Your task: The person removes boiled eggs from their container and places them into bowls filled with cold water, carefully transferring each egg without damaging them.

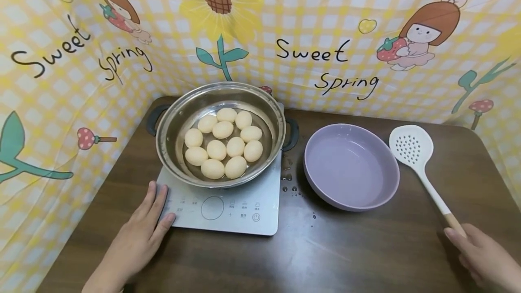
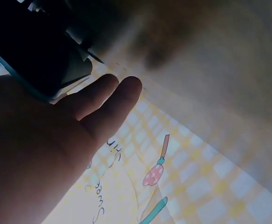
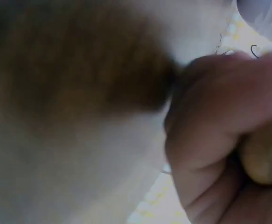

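My left hand (image 1: 136,234) touches the left edge of a white induction cooktop (image 1: 187,220) with its fingers extended. In the left wrist view, the straight fingers (image 2: 110,109) lie beside the dark edge of the cooktop. On it stands a two-handled steel pot (image 1: 172,103) with several pale eggs (image 1: 216,149) inside. My right hand (image 1: 484,254) grips the wooden handle end of a white skimmer (image 1: 435,196), whose perforated head points away from me. In the right wrist view, curled fingers (image 3: 210,126) wrap round the rounded wooden handle end (image 3: 264,156).
A wide purple bowl (image 1: 350,171) sits between the cooktop and the skimmer. Water drops (image 1: 286,177) lie on the brown table (image 1: 325,257) between cooktop and bowl. A yellow checked cloth (image 1: 285,12) covers the walls behind and at the left.
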